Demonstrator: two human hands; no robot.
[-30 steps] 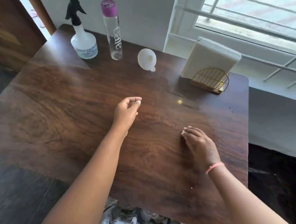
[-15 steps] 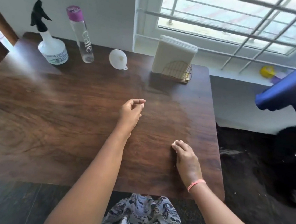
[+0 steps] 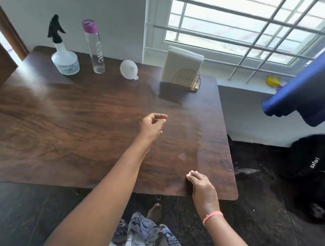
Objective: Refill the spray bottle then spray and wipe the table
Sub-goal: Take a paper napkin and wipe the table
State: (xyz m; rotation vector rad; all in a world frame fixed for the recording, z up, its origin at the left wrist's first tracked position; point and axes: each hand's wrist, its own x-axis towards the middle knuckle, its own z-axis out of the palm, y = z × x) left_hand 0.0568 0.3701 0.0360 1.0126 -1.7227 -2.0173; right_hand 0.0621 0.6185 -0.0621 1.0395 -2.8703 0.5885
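Nothing is held yet. The left hand (image 3: pixel 152 126) is raised over the middle of the counter (image 3: pixel 76 130), its fingers loosely curled around nothing, thumb close to the fingertips. The right hand (image 3: pixel 201 187) is laid on the counter near its front right corner, fingers bent under and pressed to the wood, empty as well.

Everything needed is lined up well beyond the left hand, along the far edge. The spray bottle (image 3: pixel 65 60), black trigger head screwed on, is farthest to that hand's left; the tall water bottle (image 3: pixel 95 49) with the purple cap is just beside it; the white funnel (image 3: pixel 129 69) is lying tipped over, almost straight ahead. The napkin stack (image 3: pixel 180 64) in its gold wire holder (image 3: pixel 188 80) is ahead and right.

The refill appears not yet begun. For a clean start, the spray bottle is best gripped round its body by one hand while the trigger head is twisted off by the other; the funnel is then to be seated upright in the neck before any water is tipped, so that spilling is avoided.
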